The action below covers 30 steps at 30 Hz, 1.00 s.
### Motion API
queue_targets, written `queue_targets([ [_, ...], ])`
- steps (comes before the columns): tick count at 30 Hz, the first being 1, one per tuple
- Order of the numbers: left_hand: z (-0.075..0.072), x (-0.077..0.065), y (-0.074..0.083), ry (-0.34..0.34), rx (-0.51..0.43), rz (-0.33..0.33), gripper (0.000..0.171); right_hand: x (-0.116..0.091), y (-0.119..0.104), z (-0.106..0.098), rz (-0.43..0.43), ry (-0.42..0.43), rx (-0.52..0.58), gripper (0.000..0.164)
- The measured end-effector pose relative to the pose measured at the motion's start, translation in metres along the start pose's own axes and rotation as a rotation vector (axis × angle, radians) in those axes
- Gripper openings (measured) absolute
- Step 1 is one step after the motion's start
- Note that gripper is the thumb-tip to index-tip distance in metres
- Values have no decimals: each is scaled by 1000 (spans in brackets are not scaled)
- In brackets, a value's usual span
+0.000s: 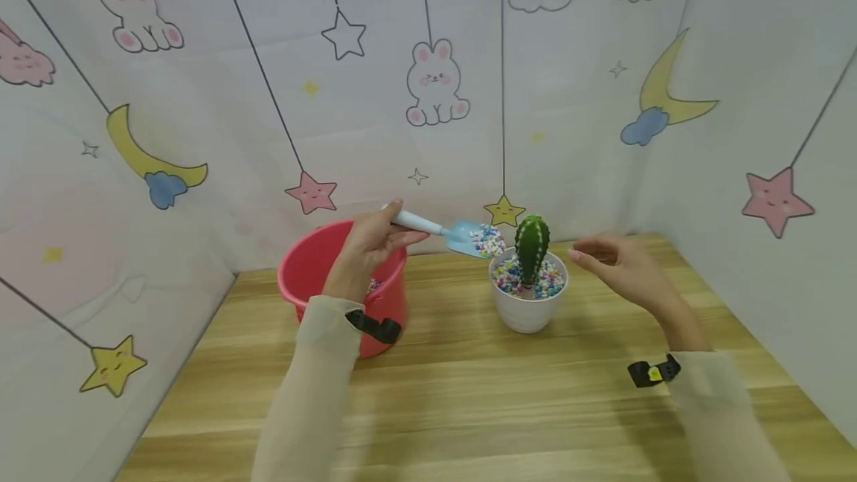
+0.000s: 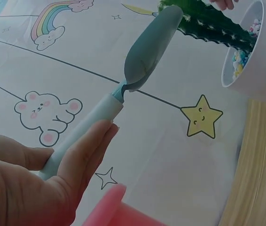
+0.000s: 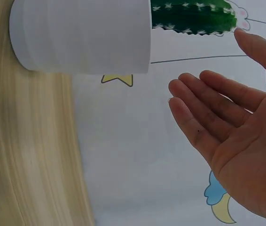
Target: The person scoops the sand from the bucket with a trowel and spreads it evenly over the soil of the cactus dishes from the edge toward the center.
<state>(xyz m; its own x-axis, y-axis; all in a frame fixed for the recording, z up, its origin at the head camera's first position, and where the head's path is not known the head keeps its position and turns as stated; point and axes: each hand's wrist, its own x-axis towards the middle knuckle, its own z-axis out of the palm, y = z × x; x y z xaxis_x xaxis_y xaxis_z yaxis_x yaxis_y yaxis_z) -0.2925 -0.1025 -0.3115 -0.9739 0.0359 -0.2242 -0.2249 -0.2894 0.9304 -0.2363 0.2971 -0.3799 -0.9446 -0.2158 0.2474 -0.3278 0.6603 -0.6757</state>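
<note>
Over the white pot (image 1: 527, 312) with the cactus (image 1: 532, 241), left hand (image 1: 370, 240) grips a blue scoop (image 1: 462, 235) loaded with colored pebbles (image 1: 489, 242). Right hand (image 1: 619, 262) hovers just beside the pot, fingers relaxed and open, holding nothing. Red bucket (image 1: 315, 266) sits under the left wrist on the surface (image 1: 469, 407).

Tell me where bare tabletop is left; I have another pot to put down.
Bare wood fills the near table between the sleeves and the strip between red bucket and white pot. It is crowded above the pot: scoop, cactus, right hand.

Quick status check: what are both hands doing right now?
Left hand grips pebble-loaded blue trowel beside cactus pot. Right hand open, near pot, not touching. Nothing between.
</note>
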Motion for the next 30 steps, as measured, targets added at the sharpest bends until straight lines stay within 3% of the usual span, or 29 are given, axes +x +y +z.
queue_targets([
  [7, 4, 5, -5, 12, 24, -1, 48, 10, 13, 15, 30, -121, 36, 72],
  [16, 13, 12, -11, 19, 52, -1, 49, 21, 20, 31, 13, -277, -32, 108],
  [23, 18, 16, -13, 7, 56, -1, 52, 23, 20, 35, 4, -295, -67, 117],
  [30, 20, 19, -16, 16, 70, 3, 53, 20, 21, 41, 24, -257, -69, 116],
])
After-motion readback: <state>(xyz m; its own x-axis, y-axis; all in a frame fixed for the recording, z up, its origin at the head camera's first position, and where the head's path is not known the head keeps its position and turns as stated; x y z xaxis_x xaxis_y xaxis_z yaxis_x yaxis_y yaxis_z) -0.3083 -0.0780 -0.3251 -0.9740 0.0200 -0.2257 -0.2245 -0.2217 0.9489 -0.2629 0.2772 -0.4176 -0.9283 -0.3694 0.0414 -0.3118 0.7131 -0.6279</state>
